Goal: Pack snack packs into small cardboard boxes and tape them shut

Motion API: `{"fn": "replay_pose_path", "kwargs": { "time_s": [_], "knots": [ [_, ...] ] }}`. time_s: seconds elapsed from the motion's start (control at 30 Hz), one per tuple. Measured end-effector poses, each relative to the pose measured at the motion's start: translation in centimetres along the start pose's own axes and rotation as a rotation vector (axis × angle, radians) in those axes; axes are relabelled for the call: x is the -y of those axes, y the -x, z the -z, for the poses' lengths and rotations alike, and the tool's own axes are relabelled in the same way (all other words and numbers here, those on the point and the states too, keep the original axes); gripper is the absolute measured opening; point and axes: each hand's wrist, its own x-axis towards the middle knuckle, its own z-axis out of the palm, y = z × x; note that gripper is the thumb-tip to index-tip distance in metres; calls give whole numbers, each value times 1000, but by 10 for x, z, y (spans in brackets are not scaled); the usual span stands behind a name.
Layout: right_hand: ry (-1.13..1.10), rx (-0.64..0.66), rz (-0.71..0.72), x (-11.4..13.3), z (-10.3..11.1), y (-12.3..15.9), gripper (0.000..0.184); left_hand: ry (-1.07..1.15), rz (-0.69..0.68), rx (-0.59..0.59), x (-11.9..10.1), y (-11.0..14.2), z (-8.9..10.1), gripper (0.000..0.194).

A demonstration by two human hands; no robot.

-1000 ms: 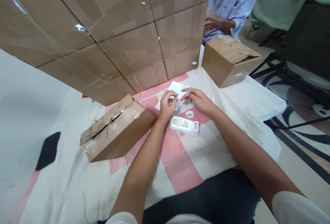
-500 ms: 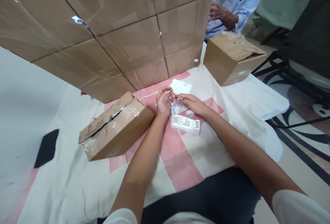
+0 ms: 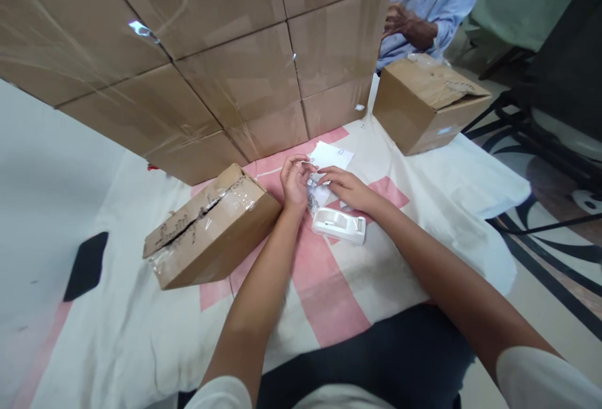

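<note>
My left hand (image 3: pixel 294 182) is turned palm up with its fingers curled inward. A tiny pale bit shows at its fingertips, too small to name. Close beside it, my right hand (image 3: pixel 350 188) reaches in from the right, palm down, with thumb and fingertips drawn together; what they hold, if anything, is hidden. Beneath and between the hands lie small white papers (image 3: pixel 320 194) with dark marks. A white tape dispenser (image 3: pixel 339 226) rests on the cloth just below them. Behind the hands is a flat white sheet (image 3: pixel 331 155). A small white ring (image 3: pixel 345 206) is partly covered by my right hand.
A tall wall of taped cartons (image 3: pixel 239 76) stands behind the cloth-covered table (image 3: pixel 329 296). One worn carton (image 3: pixel 211 230) sits left of my arm, another (image 3: pixel 427 105) at the back right. A co-worker's hand (image 3: pixel 407 25) shows beyond it. A dark flat object (image 3: pixel 86 266) lies far left.
My fingertips, touching before, are now slightly apart. The right hand has lowered a little over the papers and covers more of the white ring. The view has shifted slightly.
</note>
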Motion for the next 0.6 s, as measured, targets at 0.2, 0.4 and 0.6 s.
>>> {"fn": "replay_pose_path", "kwargs": {
  "time_s": [0.2, 0.4, 0.6],
  "knots": [
    [69, 29, 22, -1, -2, 1, 31, 89, 60, 27, -2, 1, -2, 24],
    [85, -29, -7, -5, 1, -1, 33, -42, -140, -59, 2, -5, 2, 20],
    [43, -76, 30, -8, -1, 0, 32, 10, -57, -6, 0, -1, -1, 24]
  ]
}}
